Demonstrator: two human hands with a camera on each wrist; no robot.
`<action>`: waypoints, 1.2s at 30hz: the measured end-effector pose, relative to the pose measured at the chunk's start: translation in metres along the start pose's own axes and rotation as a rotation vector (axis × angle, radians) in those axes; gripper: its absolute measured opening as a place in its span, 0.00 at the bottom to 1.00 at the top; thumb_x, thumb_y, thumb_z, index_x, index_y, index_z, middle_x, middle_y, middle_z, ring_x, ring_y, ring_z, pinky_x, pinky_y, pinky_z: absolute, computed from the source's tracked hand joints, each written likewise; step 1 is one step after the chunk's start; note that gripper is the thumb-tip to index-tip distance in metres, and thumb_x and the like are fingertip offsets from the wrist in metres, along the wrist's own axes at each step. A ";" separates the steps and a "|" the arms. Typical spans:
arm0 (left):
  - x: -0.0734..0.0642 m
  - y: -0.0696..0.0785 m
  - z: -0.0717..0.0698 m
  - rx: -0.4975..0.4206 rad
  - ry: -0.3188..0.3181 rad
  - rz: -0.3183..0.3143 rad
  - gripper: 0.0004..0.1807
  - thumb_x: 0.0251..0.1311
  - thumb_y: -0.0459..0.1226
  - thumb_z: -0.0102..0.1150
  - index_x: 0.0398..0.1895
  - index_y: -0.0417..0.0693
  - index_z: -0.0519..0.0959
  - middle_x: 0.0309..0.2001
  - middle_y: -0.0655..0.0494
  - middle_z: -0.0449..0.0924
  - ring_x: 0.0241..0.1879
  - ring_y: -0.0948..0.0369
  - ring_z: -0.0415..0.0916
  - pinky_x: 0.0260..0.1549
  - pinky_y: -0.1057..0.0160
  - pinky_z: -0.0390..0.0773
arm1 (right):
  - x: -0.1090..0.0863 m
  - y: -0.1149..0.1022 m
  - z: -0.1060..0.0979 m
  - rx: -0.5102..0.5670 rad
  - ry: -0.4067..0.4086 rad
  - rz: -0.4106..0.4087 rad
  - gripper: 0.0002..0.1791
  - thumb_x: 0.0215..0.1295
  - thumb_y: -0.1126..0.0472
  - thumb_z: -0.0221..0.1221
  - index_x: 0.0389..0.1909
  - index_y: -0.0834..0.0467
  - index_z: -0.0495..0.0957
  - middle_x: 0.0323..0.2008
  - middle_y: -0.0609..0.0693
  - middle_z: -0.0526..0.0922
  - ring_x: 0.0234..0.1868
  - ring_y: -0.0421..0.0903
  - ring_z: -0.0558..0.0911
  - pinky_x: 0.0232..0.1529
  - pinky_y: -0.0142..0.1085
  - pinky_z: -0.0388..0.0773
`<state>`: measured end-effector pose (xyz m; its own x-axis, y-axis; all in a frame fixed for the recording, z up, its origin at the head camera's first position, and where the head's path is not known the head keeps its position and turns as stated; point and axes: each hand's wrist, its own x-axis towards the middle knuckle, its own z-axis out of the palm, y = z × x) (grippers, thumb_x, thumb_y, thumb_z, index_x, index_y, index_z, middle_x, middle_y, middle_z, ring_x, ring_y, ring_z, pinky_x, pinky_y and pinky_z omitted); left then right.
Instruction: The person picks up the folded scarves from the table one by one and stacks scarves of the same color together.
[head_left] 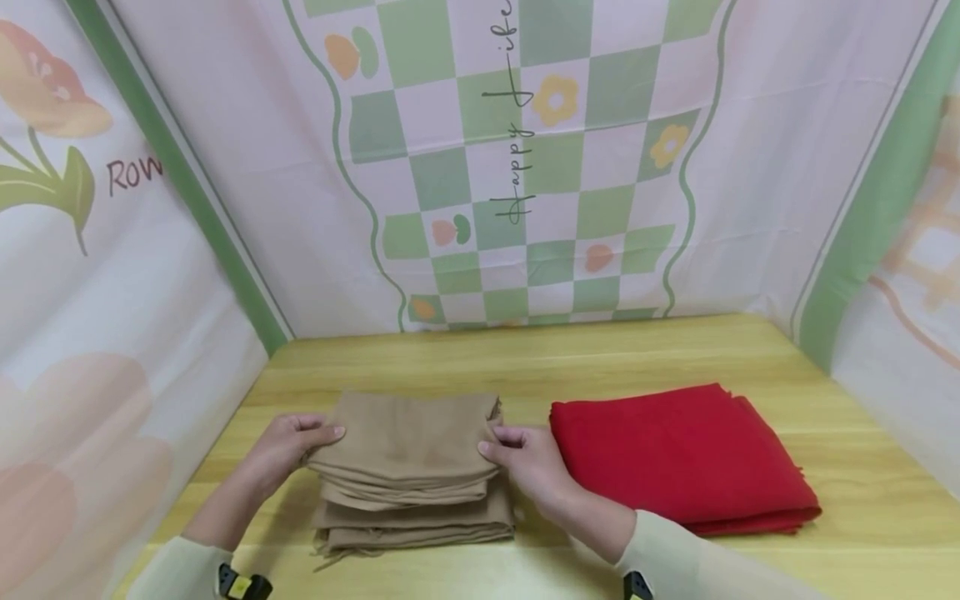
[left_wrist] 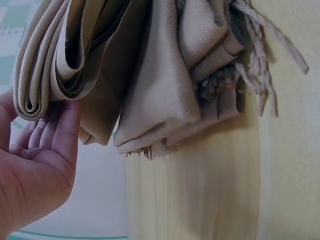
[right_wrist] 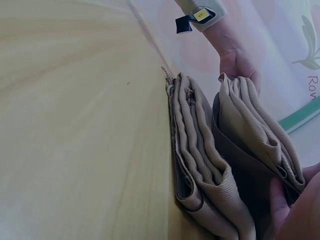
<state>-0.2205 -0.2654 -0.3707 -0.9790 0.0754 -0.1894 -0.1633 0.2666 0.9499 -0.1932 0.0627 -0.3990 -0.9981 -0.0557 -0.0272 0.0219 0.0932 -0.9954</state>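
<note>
A tan fringed scarf (head_left: 408, 437), folded into a thick rectangular stack, is at the front middle of the table. My left hand (head_left: 288, 446) pinches the upper folded layers at their left edge, thumb on top and fingers beneath. At the opposite edge, my right hand (head_left: 532, 462) grips the same layers the same way. The right wrist view shows a gap between the raised upper layers (right_wrist: 255, 120) and the lower folds (right_wrist: 200, 145), which stay on the table. Twisted tassels (left_wrist: 260, 65) hang from the lower part in the left wrist view.
To the right of my right hand lies a folded red cloth (head_left: 675, 458) with a slightly frayed edge. The wooden table (head_left: 525, 354) is enclosed by printed fabric at the back (head_left: 315, 275) and both sides.
</note>
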 end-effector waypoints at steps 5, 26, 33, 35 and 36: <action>0.001 -0.004 -0.002 -0.005 -0.004 -0.032 0.22 0.60 0.37 0.64 0.49 0.25 0.77 0.31 0.52 0.83 0.27 0.62 0.79 0.31 0.65 0.80 | -0.002 0.002 -0.002 -0.013 -0.014 0.062 0.16 0.59 0.66 0.67 0.46 0.71 0.82 0.41 0.59 0.85 0.42 0.47 0.82 0.40 0.37 0.80; 0.002 -0.026 -0.011 -0.058 -0.155 -0.060 0.19 0.62 0.36 0.62 0.47 0.25 0.78 0.33 0.48 0.85 0.30 0.59 0.83 0.34 0.62 0.82 | -0.006 0.014 -0.007 -0.027 -0.053 0.083 0.12 0.58 0.66 0.67 0.39 0.70 0.84 0.31 0.53 0.85 0.29 0.41 0.80 0.31 0.37 0.79; 0.002 -0.032 -0.014 -0.030 -0.197 -0.061 0.18 0.63 0.36 0.61 0.45 0.26 0.78 0.33 0.47 0.84 0.31 0.57 0.83 0.34 0.60 0.82 | -0.008 0.015 -0.010 0.009 -0.099 0.100 0.12 0.59 0.68 0.66 0.40 0.72 0.83 0.31 0.56 0.86 0.26 0.44 0.83 0.33 0.38 0.81; 0.002 -0.033 -0.014 -0.028 -0.208 -0.069 0.18 0.63 0.36 0.61 0.45 0.26 0.77 0.33 0.47 0.84 0.32 0.57 0.83 0.34 0.60 0.82 | -0.009 0.016 -0.010 0.007 -0.103 0.109 0.12 0.58 0.68 0.66 0.40 0.72 0.82 0.31 0.56 0.86 0.25 0.44 0.83 0.32 0.39 0.82; 0.002 -0.034 -0.014 -0.029 -0.212 -0.074 0.18 0.63 0.36 0.61 0.45 0.25 0.77 0.33 0.47 0.84 0.32 0.57 0.83 0.34 0.60 0.82 | -0.009 0.017 -0.011 0.005 -0.104 0.110 0.12 0.58 0.68 0.66 0.41 0.72 0.82 0.31 0.56 0.86 0.24 0.44 0.82 0.32 0.39 0.82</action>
<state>-0.2188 -0.2882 -0.3993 -0.9170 0.2578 -0.3044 -0.2406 0.2512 0.9376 -0.1850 0.0753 -0.4145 -0.9781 -0.1483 -0.1458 0.1318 0.1000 -0.9862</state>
